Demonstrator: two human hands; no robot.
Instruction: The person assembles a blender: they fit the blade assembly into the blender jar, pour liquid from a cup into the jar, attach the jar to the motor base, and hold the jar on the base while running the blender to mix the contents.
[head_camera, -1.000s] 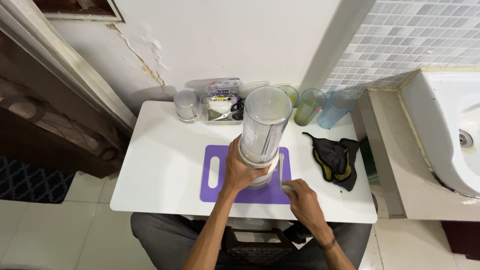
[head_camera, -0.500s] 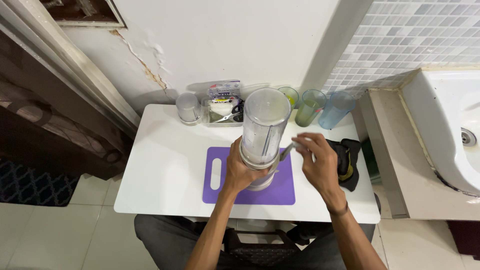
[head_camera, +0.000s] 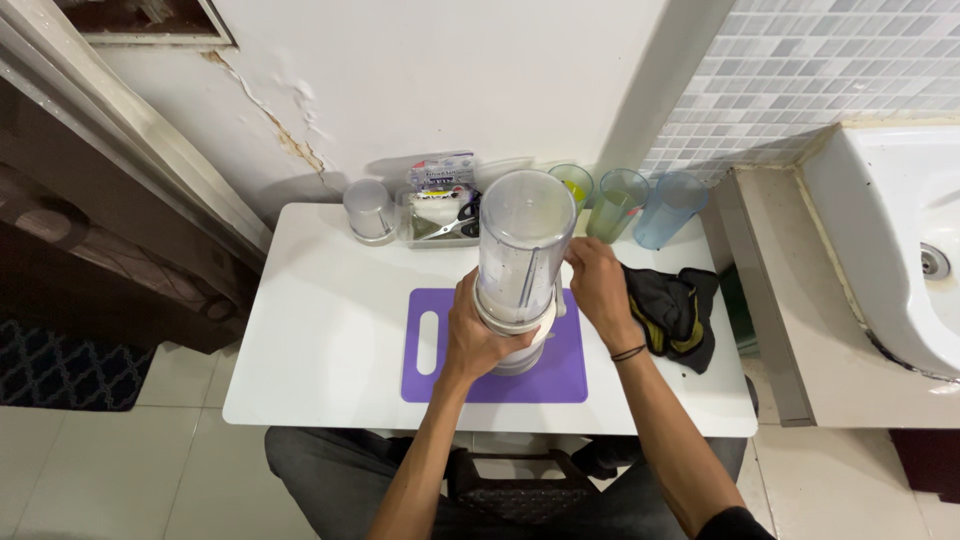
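A blender with a tall clear jar (head_camera: 525, 235) stands on a purple cutting board (head_camera: 440, 375) in the middle of a small white table (head_camera: 320, 320). My left hand (head_camera: 478, 335) grips the white base of the blender just under the jar. My right hand (head_camera: 598, 285) is at the jar's right side, fingers curled on its lower part near the handle. The jar looks empty.
Along the back edge stand a small clear cup (head_camera: 370, 210), a clear tray of small items (head_camera: 440, 215), and three tinted tumblers (head_camera: 620, 205). A black cloth (head_camera: 675, 310) lies at the right. A white sink (head_camera: 890, 230) is further right, a dark doorway at the left.
My right hand rose from the table's front edge, passed the right of the blender, and now rests against the jar. My left hand has kept its grip on the base.
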